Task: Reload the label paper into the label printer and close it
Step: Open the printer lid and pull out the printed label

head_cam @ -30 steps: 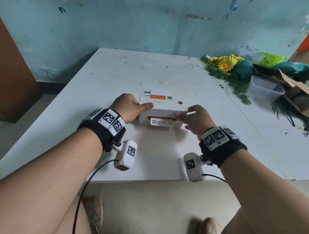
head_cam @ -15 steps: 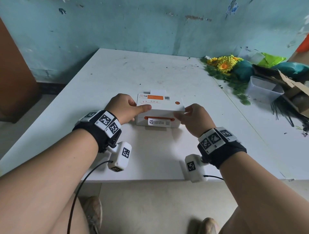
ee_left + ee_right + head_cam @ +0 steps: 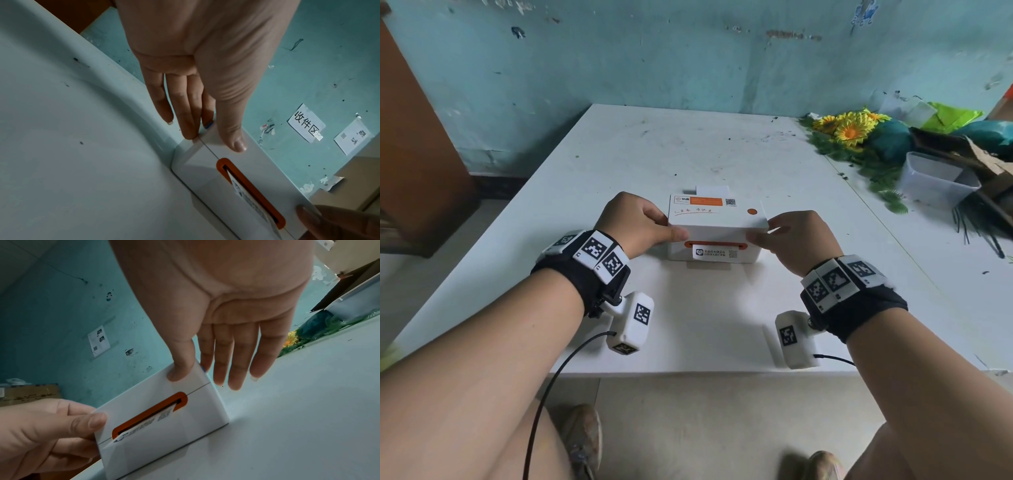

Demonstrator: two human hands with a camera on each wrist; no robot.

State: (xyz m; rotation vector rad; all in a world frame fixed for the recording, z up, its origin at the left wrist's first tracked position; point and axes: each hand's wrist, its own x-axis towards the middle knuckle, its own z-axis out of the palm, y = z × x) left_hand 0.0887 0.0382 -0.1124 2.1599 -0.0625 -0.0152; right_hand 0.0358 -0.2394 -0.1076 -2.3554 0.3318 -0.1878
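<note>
A teal wall [image 3: 688,58] is backing a white table [image 3: 619,154] that is standing with open room on its far and left parts. Along the right edge a clutter is lying: artificial sunflowers [image 3: 849,128] and a clear plastic tub [image 3: 935,185], whose contents I cannot make out. The label printer [image 3: 717,228] is sitting lid-down near the table's near-middle, its orange slot [image 3: 715,244] facing the person, with label paper [image 3: 717,254] sticking out of it. The left hand [image 3: 640,222] is grasping the printer's left end, thumb on the front and fingers along the side. The right hand [image 3: 796,240] is grasping the right end in the same way.
</note>
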